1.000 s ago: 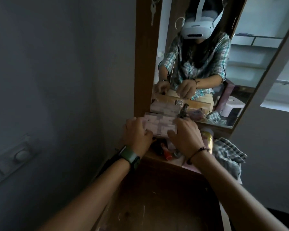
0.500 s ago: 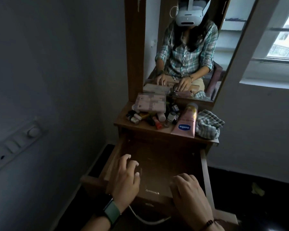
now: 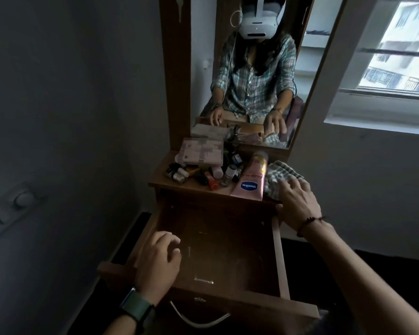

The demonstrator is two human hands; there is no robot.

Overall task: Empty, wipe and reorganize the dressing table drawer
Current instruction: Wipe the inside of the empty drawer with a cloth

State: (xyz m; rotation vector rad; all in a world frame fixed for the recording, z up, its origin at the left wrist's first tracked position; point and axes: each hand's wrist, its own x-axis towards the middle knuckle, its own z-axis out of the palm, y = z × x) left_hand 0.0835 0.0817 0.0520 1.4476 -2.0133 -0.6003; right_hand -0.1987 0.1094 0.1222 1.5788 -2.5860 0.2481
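Right hand (image 3: pixel 298 204) laid on the checked cloth (image 3: pixel 279 176) at the right end of the dressing table top (image 3: pixel 194 188), fingers spread and nearly straight over the fabric, thumb down by the table's front edge; no clear pinch visible; dark bead bracelet (image 3: pixel 311 220) at the wrist. Left hand (image 3: pixel 159 263) hovering over the left part of the open drawer (image 3: pixel 279 257), fingers loosely curled, holding nothing; whether touching the drawer floor or side wall cannot be told; green watch (image 3: pixel 137 307) on that wrist. Drawer pulled well out below the tabletop, bare wood floor showing with a few pale scuffs and small bits; curved metal handle (image 3: pixel 198 319) on its front panel. On the tabletop, left to right: pink patterned box (image 3: pixel 201 151) leaning at the mirror's foot; cluster of small bottles and tubes (image 3: pixel 203 174) in front of and beside it; pink Vaseline tube (image 3: pixel 250 178) lying cap toward the mirror, just beside the cloth and touching it. Mirror (image 3: pixel 252 76) behind, reflecting a seated person in a plaid shirt with a white headset; window (image 3: pixel 397 49) at the right; switch panel (image 3: pixel 12 209) on the left wall.
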